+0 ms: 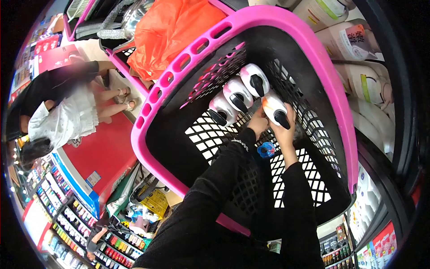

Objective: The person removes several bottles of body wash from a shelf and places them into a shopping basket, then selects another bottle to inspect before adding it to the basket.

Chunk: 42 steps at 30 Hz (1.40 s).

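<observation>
Inside the deep black shopping basket [170, 143] with a pink rim, both my hands are at a white pump bottle [273, 105] with a black pump head. My right hand [285, 132] is wrapped round its side. My left hand [258, 123] is closed against its other side, with fingertips partly hidden. Three similar white bottles with black pumps stand close beside it: one bottle [253, 74] touching the held one, a second bottle [233, 89] and a third bottle [219, 105] in a row. A small blue item [266, 150] lies below my hands on the basket floor.
An orange plastic bag [174, 36] lies in another pink-rimmed basket beyond the left rim. Large pale bottles [354, 40] line a shelf on the right. Two people [62, 103] stand by a red display [103, 157] on the left. Stocked shelves [67, 210] fill the lower left.
</observation>
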{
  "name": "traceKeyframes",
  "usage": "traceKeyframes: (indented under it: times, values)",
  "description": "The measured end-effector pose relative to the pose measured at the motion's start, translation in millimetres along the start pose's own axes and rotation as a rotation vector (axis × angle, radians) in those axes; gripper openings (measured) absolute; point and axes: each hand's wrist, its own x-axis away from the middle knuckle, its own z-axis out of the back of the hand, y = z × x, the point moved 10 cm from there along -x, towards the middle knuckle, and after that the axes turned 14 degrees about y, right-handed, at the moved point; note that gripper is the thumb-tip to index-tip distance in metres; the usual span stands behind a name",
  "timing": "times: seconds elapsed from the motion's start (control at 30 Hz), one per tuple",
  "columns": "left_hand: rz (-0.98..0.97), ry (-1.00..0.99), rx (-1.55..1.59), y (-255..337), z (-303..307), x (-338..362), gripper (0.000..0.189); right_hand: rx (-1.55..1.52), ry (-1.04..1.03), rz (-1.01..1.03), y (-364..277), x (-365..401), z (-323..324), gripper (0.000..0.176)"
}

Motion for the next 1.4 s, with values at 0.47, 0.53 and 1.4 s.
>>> traceKeyframes:
  times: [0.47,0.53,1.4]
  values:
    - [-0.505,-0.071,-1.048,-30.4,9.1,24.7,0.057,0.27,-0.108,-0.176,41.7,62.5,32.8,0.076]
    - [-0.423,-0.147,-1.185,-22.3,4.0,62.6,0.051,0.193,-0.383,-0.383,69.2,110.6,27.1,0.056]
    - [-0.936,-0.74,-1.447,-20.0,35.9,362.2,0.042,0.266,-0.554,0.089,-202.3,252.2,205.1,0.047]
